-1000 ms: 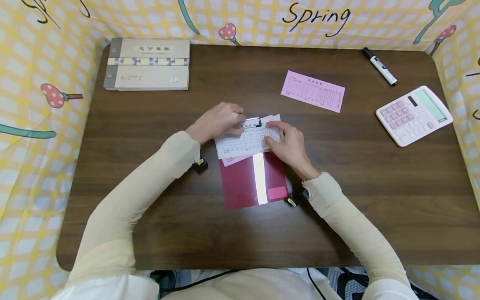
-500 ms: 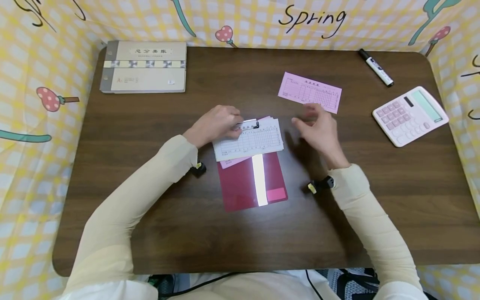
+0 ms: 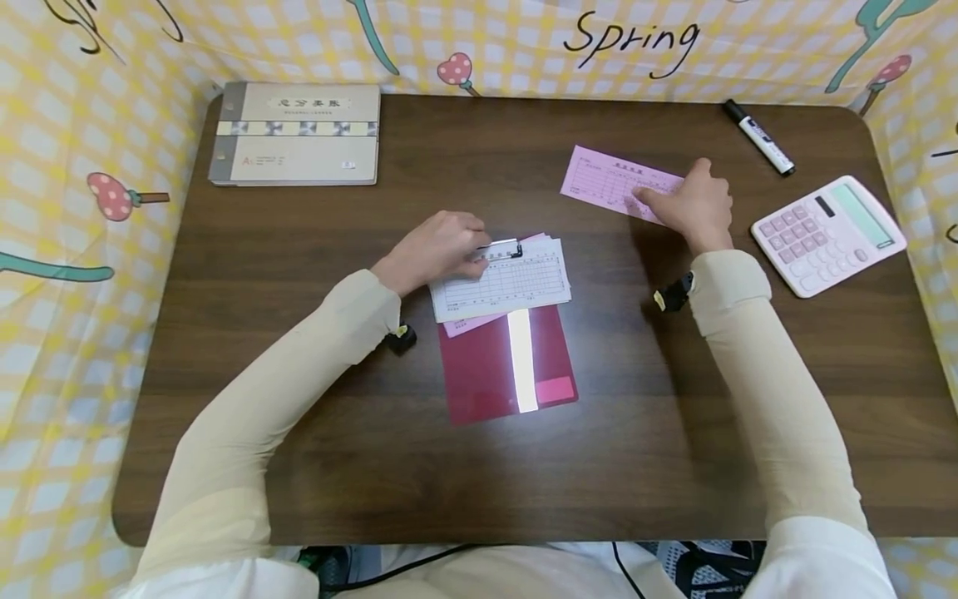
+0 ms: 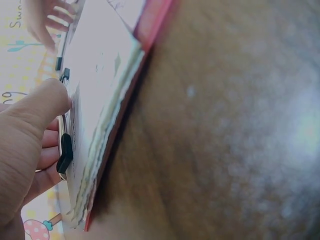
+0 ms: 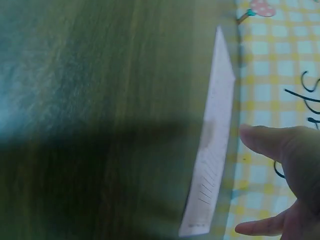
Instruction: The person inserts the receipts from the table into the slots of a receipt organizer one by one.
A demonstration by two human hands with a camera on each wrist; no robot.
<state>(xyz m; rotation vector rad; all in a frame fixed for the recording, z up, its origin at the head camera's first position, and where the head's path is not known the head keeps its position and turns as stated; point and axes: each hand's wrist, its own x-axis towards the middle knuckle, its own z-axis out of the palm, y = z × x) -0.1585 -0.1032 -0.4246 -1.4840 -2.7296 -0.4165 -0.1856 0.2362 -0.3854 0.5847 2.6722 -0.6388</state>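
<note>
A dark red clipboard lies mid-table, its upper part covered by a stack of printed forms, white on top with pink edges poking out. At its upper edge my left hand pinches the metal clip, thumb in front and fingers behind. My right hand hovers over the right end of a loose pink form, thumb and fingers spread. The right wrist view shows a gap between thumb and paper, and the hand partly cut off.
At the back left lies a grey ledger book with a patterned band. A black-and-white marker and a white calculator are at the right. Yellow checked cloth surrounds the brown table.
My right hand has left the forms on the clipboard and moved right and away from me, to the loose pink form. The left hand has stayed at the clip.
</note>
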